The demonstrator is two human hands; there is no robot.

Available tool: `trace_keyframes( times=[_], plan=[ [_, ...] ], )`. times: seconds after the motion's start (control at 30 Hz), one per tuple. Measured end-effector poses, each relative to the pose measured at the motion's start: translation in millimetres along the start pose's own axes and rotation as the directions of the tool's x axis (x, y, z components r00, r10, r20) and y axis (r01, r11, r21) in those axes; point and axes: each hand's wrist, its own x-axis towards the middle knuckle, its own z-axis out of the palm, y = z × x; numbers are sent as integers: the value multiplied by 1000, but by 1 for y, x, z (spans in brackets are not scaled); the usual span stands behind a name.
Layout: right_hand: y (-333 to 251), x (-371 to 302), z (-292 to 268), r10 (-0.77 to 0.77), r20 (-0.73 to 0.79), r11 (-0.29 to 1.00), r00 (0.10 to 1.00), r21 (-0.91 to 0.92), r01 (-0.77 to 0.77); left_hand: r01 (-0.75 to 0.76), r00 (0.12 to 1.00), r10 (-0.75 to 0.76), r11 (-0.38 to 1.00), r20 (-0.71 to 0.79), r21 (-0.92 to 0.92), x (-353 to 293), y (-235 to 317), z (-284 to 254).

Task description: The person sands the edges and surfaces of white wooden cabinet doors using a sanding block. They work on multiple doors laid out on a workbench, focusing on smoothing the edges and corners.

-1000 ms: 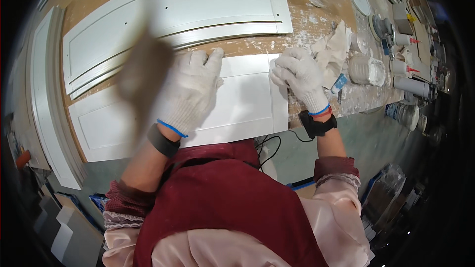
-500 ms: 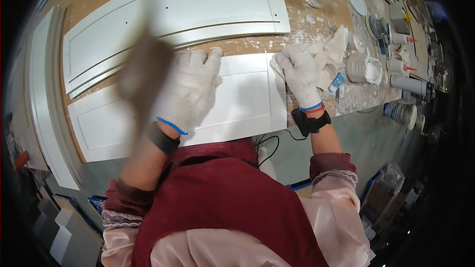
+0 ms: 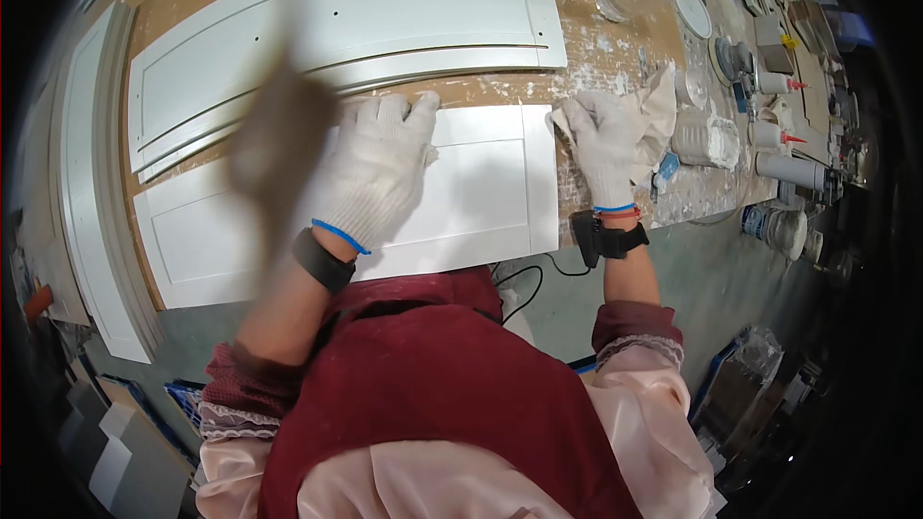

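Observation:
A white framed panel (image 3: 471, 202) lies along the near edge of the workbench. My left hand (image 3: 380, 159), in a white knit glove with a blue cuff, rests on this panel with fingers stretched toward its far edge. Just beyond the panel's right end is my right hand (image 3: 601, 135), gloved the same way, its fingers curled closed. A thin pale edge shows at those fingertips; what it belongs to is unclear. A crumpled off-white cloth (image 3: 657, 111) lies against the right hand's outer side, with a small blue object (image 3: 666, 168) below it.
A larger white panel (image 3: 423, 5) with small holes lies behind. Long white boards (image 3: 91, 183) stack at left. A plastic tub (image 3: 707, 139), clear container (image 3: 625, 0), bottles with red tips (image 3: 774, 84) and a sander (image 3: 731, 58) crowd the right. A blurred brown shape (image 3: 284, 135) blocks part of the view.
My right hand has moved a little to the right, off the panel's end, with the pale edge still at its fingertips. My left hand stays on the panel.

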Motion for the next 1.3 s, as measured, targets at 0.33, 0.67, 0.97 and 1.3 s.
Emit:
trace_keyframes(
  times=[0.33, 0.67, 0.97, 1.3],
  plan=[
    [-40, -28, -58, -145, 401, 984, 904, 151, 91, 139, 988, -138, 990, 69, -6, 4, 1, -1],
    [-49, -67, -52, -219, 589, 973, 778, 76, 216, 138, 989, -138, 990, 49, -3, 6, -10, 4],
    [-50, -44, -16, -117, 550, 993, 827, 86, 84, 350, 926, -314, 922, 209, -165, 15, -14, 12],
    [-81, -45, -34, 185, 696, 973, 694, -32, -228, 180, 979, -185, 982, 82, 64, 7, -6, 4]
  ],
)
